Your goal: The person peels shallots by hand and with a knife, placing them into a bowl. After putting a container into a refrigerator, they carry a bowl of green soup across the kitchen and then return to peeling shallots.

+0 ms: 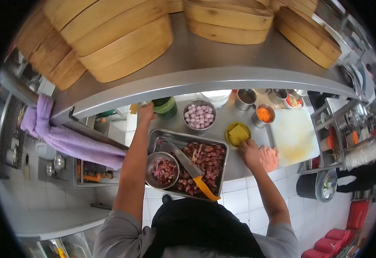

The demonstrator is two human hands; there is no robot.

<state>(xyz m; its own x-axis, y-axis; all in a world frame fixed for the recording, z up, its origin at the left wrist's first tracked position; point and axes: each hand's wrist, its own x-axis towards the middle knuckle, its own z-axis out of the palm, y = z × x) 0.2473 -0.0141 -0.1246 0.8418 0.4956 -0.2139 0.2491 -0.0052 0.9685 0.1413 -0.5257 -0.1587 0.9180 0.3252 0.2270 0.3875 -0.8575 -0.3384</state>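
Left hand [146, 114] up at the green tub [166, 106], fingers curled, grip hard to tell. Right hand [250, 151] loosely open, empty, touching the yellow bowl [238, 134] beside the tray [188, 136]. Best to steady that bowl by its rim, well clear of the knife [192, 170].

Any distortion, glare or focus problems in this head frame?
Head view: heavy fisheye bows the steel shelf into an arc and blackens the corners; the white cutting board is nearly blown out; the metal tray at centre is sharp, while the edges smear.
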